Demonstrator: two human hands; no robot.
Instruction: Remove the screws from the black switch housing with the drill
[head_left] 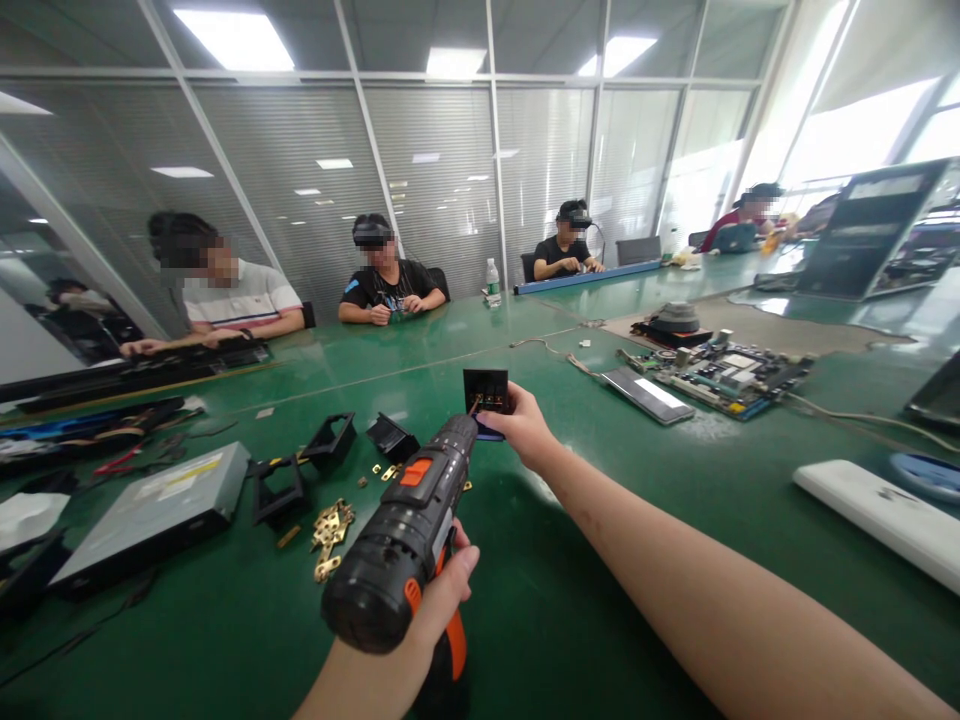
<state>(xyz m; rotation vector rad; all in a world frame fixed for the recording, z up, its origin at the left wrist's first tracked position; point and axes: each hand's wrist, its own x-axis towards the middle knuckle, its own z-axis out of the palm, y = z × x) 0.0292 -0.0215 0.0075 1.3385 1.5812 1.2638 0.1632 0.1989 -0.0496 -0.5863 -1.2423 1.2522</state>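
Left hand (444, 592): drill (405, 520). Right hand (526, 430): black part (486, 382). Brass pieces (330, 530), black frames (394, 438) on green table (645, 480).

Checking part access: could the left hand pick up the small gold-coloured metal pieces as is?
Probably not: the left hand is wrapped around a black-and-orange power drill. The gold-coloured pieces lie close by on the glossy green table, mostly uncovered, so the occupied grip looks like the main obstacle.

The drill (409, 520) is black with orange patches, and the square part (486, 381) is black. The bench (585, 600) is green and the small metal pieces (330, 530) are gold. One white shirt (247, 285) has red and dark blue bands.
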